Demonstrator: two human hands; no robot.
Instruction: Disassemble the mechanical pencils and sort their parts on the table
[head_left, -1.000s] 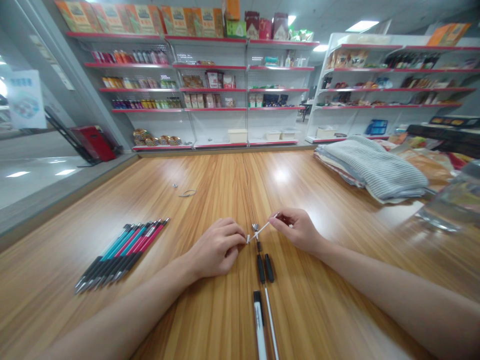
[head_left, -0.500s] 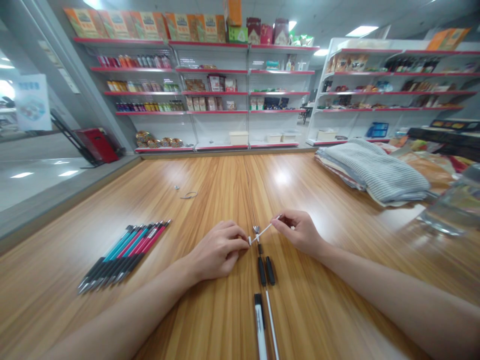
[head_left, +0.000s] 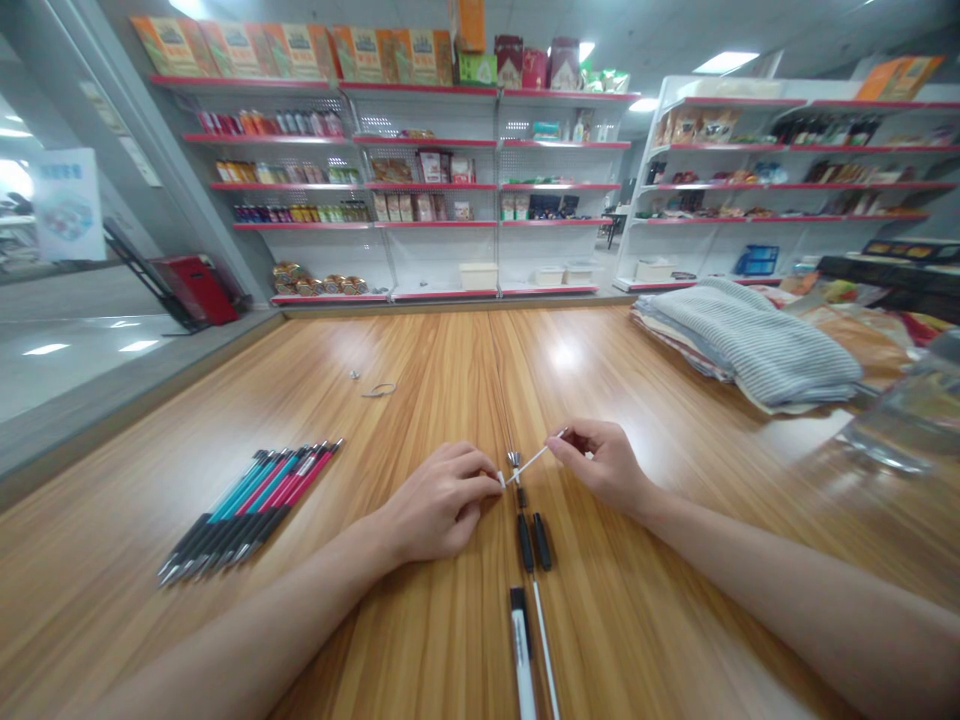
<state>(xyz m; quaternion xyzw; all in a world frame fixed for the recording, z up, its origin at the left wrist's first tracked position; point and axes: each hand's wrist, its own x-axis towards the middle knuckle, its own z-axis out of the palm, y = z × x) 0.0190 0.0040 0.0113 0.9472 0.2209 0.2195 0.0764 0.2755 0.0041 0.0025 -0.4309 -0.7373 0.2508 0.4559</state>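
Note:
My right hand [head_left: 601, 464] pinches the upper end of a thin white stick [head_left: 534, 459] between thumb and fingers. The stick slants down to the left, its lower tip close to a small white piece [head_left: 502, 479] at my left fingertips. My left hand [head_left: 446, 503] rests on the table, thumb and fingers closed on that piece. Between the hands stand small silver cone-shaped parts [head_left: 514, 459], with a short black piece [head_left: 523, 497] nearer me. Two black grip sleeves [head_left: 525, 541] lie side by side below, then a white marker [head_left: 522, 655] with a black end and a thin white rod [head_left: 546, 650].
A row of blue and pink pens [head_left: 251, 508] lies to the left. Farther back are a wire loop [head_left: 380, 390] and a tiny metal bit [head_left: 355, 375]. Folded striped cloth [head_left: 757, 345] and a clear container [head_left: 907, 410] sit at right. Stocked shelves [head_left: 427, 185] stand beyond the table.
My right hand has shifted very slightly right with the white stick. The small white piece at my left fingertips has tilted a little. Other things stay in place.

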